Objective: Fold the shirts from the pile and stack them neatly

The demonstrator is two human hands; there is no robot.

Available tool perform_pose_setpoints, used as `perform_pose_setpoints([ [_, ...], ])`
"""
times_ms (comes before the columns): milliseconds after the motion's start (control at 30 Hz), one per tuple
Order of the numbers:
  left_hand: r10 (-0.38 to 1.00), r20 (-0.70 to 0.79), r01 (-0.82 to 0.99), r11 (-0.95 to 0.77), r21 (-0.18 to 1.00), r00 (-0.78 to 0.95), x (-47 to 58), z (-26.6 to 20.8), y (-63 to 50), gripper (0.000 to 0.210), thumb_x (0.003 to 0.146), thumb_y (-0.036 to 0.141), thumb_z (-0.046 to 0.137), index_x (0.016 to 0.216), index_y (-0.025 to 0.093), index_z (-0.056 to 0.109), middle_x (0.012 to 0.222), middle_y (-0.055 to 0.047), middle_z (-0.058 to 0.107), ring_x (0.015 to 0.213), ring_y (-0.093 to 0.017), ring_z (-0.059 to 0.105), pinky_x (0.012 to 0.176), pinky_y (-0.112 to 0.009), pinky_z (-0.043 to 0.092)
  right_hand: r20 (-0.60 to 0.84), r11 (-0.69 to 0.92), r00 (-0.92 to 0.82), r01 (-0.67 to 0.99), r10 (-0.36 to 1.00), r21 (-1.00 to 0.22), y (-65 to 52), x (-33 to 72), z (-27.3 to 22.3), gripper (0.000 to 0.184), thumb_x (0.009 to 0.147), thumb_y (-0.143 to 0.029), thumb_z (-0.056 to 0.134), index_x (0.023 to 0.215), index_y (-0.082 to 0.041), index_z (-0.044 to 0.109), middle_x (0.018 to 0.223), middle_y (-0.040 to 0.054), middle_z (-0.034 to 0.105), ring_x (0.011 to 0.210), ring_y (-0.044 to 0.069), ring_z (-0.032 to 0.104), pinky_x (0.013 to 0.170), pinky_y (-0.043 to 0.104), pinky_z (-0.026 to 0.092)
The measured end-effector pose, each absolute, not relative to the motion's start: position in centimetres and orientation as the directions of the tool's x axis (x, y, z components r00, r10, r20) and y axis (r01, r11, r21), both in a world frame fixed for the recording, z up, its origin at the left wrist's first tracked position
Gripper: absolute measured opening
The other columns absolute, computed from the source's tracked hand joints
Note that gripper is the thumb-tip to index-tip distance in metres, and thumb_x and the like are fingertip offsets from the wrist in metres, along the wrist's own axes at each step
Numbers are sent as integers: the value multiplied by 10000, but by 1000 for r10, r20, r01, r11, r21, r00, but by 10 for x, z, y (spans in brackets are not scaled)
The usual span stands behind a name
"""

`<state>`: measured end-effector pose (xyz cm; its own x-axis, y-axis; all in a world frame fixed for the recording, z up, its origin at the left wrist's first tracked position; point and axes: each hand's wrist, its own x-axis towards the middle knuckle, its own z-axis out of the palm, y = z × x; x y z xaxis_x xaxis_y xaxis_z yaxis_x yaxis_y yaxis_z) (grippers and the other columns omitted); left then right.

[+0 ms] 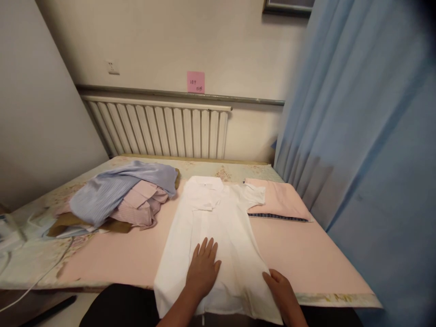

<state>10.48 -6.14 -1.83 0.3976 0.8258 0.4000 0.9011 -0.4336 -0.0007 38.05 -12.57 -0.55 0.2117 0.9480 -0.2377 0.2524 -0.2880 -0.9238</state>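
Note:
A white short-sleeved shirt (231,227) lies spread out in front of me, its collar at the far end and its hem hanging over the near edge. One sleeve reaches out to the right; the left sleeve seems folded in over the front. My left hand (203,268) rests flat on the middle of the shirt with fingers stretched out. At the shirt's lower right side edge, my right hand (281,288) pinches the fabric between thumb and fingers.
A heap of clothes (126,195) lies on the left of the pink-covered table (306,259). A folded pink cloth (277,200) sits to the right of the collar. A blue curtain (368,150) hangs at the right, and a radiator (163,127) runs along the wall behind.

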Motion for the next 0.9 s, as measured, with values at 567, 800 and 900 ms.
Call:
perform_pose_setpoints([
  [567,824,401,903,-429,-18,400,104,-19,-61,506,915,349,392,1402,210,406,1469,-58,422,1378,-264,309,1084,-483,312,-259,-308,208,256,943,-916,-124,383,-9,352,718,-535,518,678,-190,577,617,-6,561,630,176,508,574,260,397],
  [800,834,379,904,-427,-17,401,104,-18,-61,505,915,346,392,1398,200,412,1473,-62,415,1380,-267,305,1092,-483,304,-234,-284,205,268,950,-921,-124,385,-14,337,736,-518,516,694,-191,587,638,-8,566,640,176,516,595,263,405],
  [900,840,370,904,-428,0,398,104,-16,-62,509,917,348,393,1403,201,405,1478,-63,408,1384,-268,298,1097,-482,298,-228,-282,210,280,951,-918,-123,385,-13,336,734,-516,511,677,-193,585,626,-9,558,633,174,509,590,260,400],
])
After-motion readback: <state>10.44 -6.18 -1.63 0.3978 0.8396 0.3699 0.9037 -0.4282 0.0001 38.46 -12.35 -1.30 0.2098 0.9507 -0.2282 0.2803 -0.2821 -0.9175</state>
